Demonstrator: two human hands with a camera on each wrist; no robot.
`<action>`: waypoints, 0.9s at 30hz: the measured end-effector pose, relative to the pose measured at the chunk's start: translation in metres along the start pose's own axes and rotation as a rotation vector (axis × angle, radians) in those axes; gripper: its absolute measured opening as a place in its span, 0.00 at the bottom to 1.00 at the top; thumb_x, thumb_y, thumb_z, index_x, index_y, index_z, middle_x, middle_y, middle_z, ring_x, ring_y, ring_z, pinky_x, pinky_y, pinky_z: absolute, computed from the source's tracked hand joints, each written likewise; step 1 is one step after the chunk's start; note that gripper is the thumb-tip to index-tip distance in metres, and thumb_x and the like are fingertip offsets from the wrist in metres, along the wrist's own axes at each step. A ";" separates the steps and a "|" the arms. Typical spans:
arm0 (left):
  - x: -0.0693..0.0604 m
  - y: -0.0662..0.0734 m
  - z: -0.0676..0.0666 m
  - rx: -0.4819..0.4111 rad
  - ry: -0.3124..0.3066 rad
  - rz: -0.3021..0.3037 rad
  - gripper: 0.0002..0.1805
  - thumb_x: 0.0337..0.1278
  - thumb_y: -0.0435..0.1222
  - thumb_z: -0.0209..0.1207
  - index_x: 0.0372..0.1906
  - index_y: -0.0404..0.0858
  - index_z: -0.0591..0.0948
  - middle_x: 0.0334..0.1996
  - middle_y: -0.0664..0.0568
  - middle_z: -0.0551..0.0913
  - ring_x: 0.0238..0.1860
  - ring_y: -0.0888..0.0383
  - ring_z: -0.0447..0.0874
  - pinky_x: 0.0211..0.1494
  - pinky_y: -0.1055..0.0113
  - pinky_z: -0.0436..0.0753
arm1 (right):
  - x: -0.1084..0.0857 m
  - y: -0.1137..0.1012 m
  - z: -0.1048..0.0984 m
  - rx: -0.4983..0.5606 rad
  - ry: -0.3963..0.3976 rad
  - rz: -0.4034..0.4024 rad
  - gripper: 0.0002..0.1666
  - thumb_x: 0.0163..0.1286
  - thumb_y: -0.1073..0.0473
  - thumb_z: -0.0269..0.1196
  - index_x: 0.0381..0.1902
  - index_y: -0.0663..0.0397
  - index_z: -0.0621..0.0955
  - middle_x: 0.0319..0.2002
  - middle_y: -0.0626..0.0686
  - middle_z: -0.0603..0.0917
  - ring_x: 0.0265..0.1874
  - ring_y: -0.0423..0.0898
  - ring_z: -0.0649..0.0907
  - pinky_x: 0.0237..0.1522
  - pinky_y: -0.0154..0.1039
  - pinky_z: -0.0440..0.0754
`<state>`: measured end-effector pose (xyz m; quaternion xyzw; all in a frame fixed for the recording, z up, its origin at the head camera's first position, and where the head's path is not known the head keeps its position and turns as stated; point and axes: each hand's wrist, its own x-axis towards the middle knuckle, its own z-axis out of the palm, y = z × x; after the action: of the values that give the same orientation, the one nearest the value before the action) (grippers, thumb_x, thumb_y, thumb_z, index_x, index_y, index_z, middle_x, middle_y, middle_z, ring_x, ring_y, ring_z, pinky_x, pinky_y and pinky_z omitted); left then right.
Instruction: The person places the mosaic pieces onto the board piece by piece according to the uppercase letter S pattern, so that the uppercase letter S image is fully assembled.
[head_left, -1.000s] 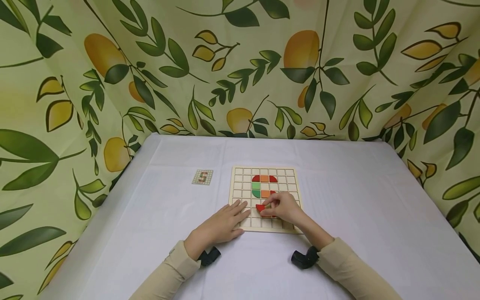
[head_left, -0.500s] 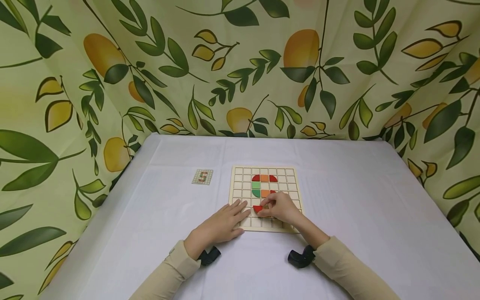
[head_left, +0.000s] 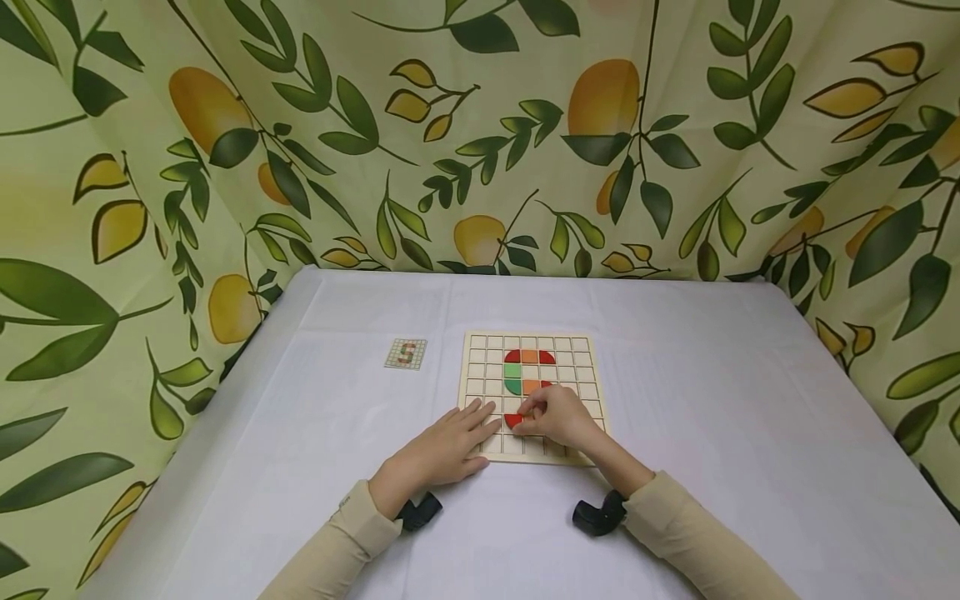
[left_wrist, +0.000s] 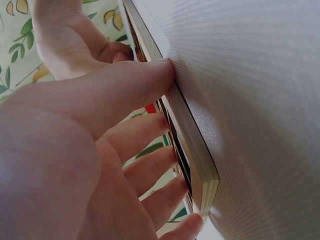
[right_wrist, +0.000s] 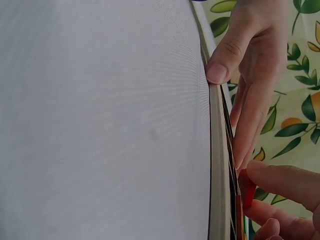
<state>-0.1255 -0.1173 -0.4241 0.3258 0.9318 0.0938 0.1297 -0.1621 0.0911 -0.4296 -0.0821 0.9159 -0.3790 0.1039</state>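
A square wooden grid board (head_left: 585,343) lies in the middle of the table. My left hand (head_left: 446,446) rests on its front left part, fingers straight and spread, thumb at the near edge. My right hand (head_left: 562,417) pinches a red quarter-round tile (head_left: 513,421) between thumb and fingertips, low over a near row; in the right wrist view the red tile (right_wrist: 250,194) stands tilted against the board's surface. Farther back on the board sit red end tiles (head_left: 547,357), orange square tiles (head_left: 529,357), a light green square (head_left: 512,370) and a dark green quarter-round (head_left: 513,387). The right hand covers part of the board.
To the board's left lies a small card (head_left: 405,354) printed with a coloured S on a grid. A white cloth (head_left: 337,467) covers the table. Patterned curtains (head_left: 480,167) hang behind and at both sides. A black device is worn at each wrist.
My right hand has shifted slightly left and towards me, bringing the pinched red tile down to the near row. My left hand has stayed in place.
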 end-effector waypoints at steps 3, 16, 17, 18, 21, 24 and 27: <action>0.000 0.000 0.000 0.001 0.001 -0.001 0.31 0.67 0.45 0.54 0.72 0.42 0.65 0.76 0.46 0.58 0.78 0.46 0.53 0.77 0.49 0.63 | 0.000 -0.001 0.001 -0.012 0.003 0.008 0.13 0.45 0.58 0.78 0.28 0.56 0.87 0.15 0.46 0.69 0.19 0.40 0.68 0.21 0.28 0.61; -0.001 0.000 0.004 0.009 0.001 0.009 0.31 0.67 0.45 0.54 0.72 0.42 0.65 0.76 0.46 0.59 0.78 0.46 0.53 0.77 0.48 0.63 | -0.001 0.000 0.005 -0.026 0.012 0.008 0.13 0.43 0.59 0.79 0.26 0.55 0.86 0.14 0.45 0.68 0.18 0.40 0.68 0.20 0.29 0.60; -0.001 0.000 0.004 0.013 0.002 0.010 0.30 0.67 0.45 0.54 0.72 0.42 0.66 0.76 0.46 0.59 0.78 0.46 0.53 0.77 0.48 0.63 | -0.001 0.000 0.005 -0.025 0.009 0.008 0.13 0.43 0.59 0.79 0.26 0.55 0.86 0.13 0.45 0.68 0.18 0.40 0.67 0.20 0.29 0.59; -0.001 0.000 0.005 0.015 0.003 0.010 0.30 0.67 0.45 0.54 0.72 0.42 0.66 0.76 0.46 0.59 0.78 0.46 0.54 0.77 0.48 0.63 | -0.001 0.000 0.005 -0.026 0.011 0.007 0.13 0.43 0.59 0.79 0.26 0.55 0.86 0.14 0.45 0.68 0.18 0.40 0.67 0.20 0.29 0.59; 0.000 -0.001 0.006 0.015 0.007 0.009 0.31 0.67 0.45 0.54 0.72 0.42 0.66 0.76 0.46 0.59 0.78 0.46 0.54 0.77 0.48 0.64 | -0.002 0.000 0.005 -0.025 0.011 0.003 0.12 0.44 0.60 0.78 0.26 0.55 0.86 0.14 0.45 0.69 0.18 0.40 0.68 0.20 0.29 0.59; 0.000 -0.001 0.007 0.013 0.009 0.008 0.30 0.67 0.45 0.54 0.71 0.42 0.66 0.76 0.46 0.59 0.78 0.46 0.54 0.77 0.48 0.64 | -0.002 0.000 0.005 -0.019 0.017 0.006 0.11 0.45 0.61 0.78 0.26 0.56 0.86 0.14 0.46 0.69 0.18 0.40 0.68 0.20 0.29 0.59; 0.000 -0.001 0.007 0.005 0.008 0.010 0.30 0.67 0.45 0.54 0.71 0.42 0.66 0.76 0.46 0.59 0.78 0.46 0.54 0.77 0.48 0.64 | -0.002 0.002 0.005 -0.014 0.016 0.012 0.11 0.46 0.61 0.77 0.27 0.56 0.86 0.15 0.46 0.69 0.18 0.40 0.68 0.20 0.29 0.60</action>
<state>-0.1240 -0.1180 -0.4309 0.3303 0.9309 0.0935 0.1248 -0.1589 0.0894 -0.4341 -0.0740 0.9199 -0.3724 0.0981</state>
